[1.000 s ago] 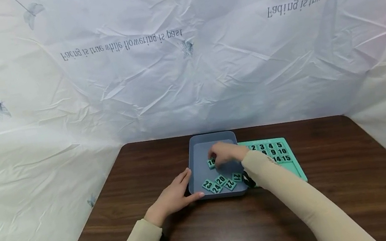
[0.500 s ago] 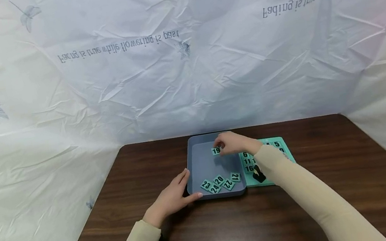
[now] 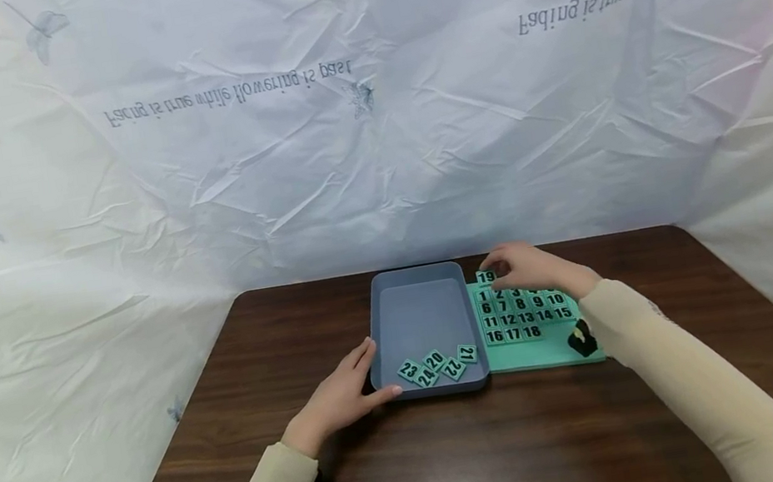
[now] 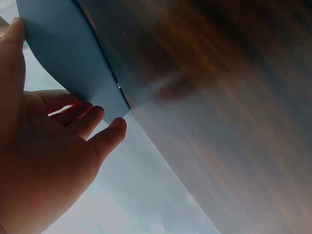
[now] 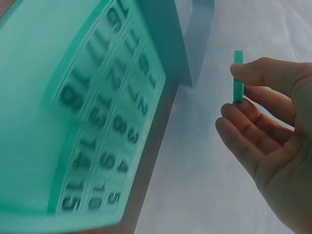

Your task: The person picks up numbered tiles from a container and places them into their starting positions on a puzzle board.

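My right hand (image 3: pixel 530 266) pinches a green number tile (image 3: pixel 486 277), marked 19, by its edge above the far side of the green number board (image 3: pixel 526 355). In the right wrist view, thumb and index finger hold the tile (image 5: pixel 238 76) edge-on, apart from the board. Tiles 1 to 18 lie in ordered rows on that board. My left hand (image 3: pixel 339 396) rests against the near left corner of the blue-grey tray (image 3: pixel 424 311), thumb at the front rim and fingers along the left side. Several loose tiles (image 3: pixel 434 361), numbered 20 to 24, lie at the tray's near end.
The tray and board stand side by side on a dark brown wooden table (image 3: pixel 422 463). A black item (image 3: pixel 582 338) shows at the right wrist, over the board's right edge. Behind the table hangs a wrinkled white printed sheet (image 3: pixel 313 160).
My right hand has lifted tile 19 from the tray and carried it rightward over the board's far edge, uncovering the board's rows. The left hand has stayed at the tray corner.
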Available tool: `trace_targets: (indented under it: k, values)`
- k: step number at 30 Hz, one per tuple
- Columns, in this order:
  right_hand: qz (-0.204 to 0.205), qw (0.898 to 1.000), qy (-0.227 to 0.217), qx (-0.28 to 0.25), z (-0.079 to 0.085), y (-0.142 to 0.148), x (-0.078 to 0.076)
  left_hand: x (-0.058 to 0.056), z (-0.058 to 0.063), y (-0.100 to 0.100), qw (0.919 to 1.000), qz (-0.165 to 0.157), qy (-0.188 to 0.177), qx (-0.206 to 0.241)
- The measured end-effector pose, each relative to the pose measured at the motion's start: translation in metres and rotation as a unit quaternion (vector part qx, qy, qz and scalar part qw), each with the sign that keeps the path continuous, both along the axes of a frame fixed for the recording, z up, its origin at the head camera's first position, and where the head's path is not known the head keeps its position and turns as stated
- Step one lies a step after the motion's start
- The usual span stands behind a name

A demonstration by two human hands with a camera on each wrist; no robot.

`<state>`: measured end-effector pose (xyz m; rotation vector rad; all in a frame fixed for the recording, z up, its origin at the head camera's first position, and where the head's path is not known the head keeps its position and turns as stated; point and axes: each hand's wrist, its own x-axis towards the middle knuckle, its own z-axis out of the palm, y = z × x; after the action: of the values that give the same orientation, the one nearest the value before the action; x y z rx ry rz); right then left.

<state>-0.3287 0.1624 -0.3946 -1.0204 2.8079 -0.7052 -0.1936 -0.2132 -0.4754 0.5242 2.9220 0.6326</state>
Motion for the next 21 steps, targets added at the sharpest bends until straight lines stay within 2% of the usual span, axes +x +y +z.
trace_targets:
  k: [6,11,21]
  values:
    - [-0.035,0.999,0.009,-0.003,-0.003,0.033,0.008,-0.001,-0.002,0.000,1.0000,-0.001,0.002,-0.001]
    - [-0.043,0.999,0.005,-0.006,-0.010,0.055,0.017,0.001,-0.001,0.000,1.0000,-0.001,-0.003,0.004]
    - [-0.049,0.999,-0.008,-0.007,-0.039,0.082,0.042,-0.002,-0.002,-0.001,1.0000,-0.001,0.005,-0.002]
